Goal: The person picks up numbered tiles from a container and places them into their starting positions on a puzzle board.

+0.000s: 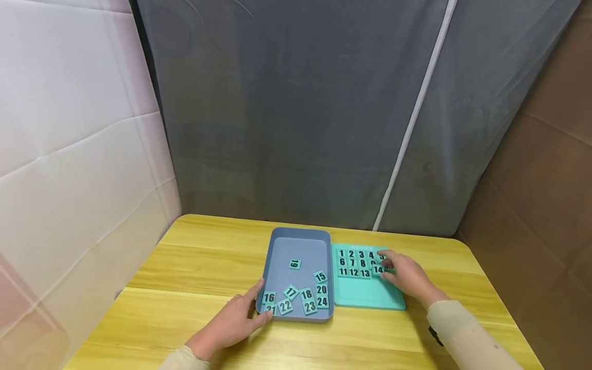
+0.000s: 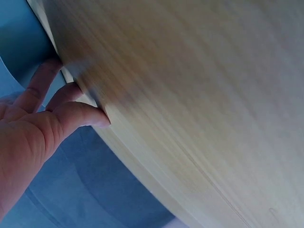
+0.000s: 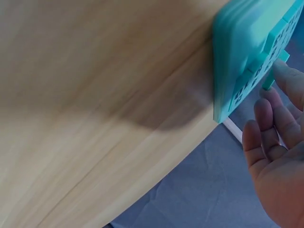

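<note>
As our right hand pinches the number 14 tile over the turquoise board, beside tile 13, we should square its edges before pressing, letting our left hand's relaxed fingers steady the blue-gray tray.

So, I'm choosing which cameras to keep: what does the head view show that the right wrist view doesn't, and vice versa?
Only the head view: the left grip, and loose tiles in the tray.
Only the right wrist view: the palm side of the right grip.
Both: that grip pinching a tile over the teal board, and the wooden table.
</note>
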{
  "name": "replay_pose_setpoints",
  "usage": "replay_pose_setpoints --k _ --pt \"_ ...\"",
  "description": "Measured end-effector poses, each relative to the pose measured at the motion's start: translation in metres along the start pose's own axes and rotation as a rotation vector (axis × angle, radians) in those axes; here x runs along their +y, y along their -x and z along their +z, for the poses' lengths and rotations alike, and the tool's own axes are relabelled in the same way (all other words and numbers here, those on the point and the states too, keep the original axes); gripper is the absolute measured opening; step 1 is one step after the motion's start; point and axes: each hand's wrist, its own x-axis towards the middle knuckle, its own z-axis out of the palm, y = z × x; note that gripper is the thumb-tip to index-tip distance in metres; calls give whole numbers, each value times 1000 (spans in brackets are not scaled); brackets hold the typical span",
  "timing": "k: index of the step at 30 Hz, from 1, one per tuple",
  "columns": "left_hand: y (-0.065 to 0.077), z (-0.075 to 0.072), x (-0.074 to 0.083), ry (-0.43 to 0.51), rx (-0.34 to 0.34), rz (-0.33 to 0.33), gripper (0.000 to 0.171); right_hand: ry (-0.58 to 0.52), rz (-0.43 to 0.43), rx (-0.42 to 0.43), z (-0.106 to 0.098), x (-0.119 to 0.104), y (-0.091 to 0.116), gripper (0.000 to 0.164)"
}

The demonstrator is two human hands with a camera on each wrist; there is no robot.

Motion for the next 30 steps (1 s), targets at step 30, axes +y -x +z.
replay_pose_setpoints --k 30 --pt "0 -1 1 13 -22 -17 90 124 -31 11 14 -7 3 54"
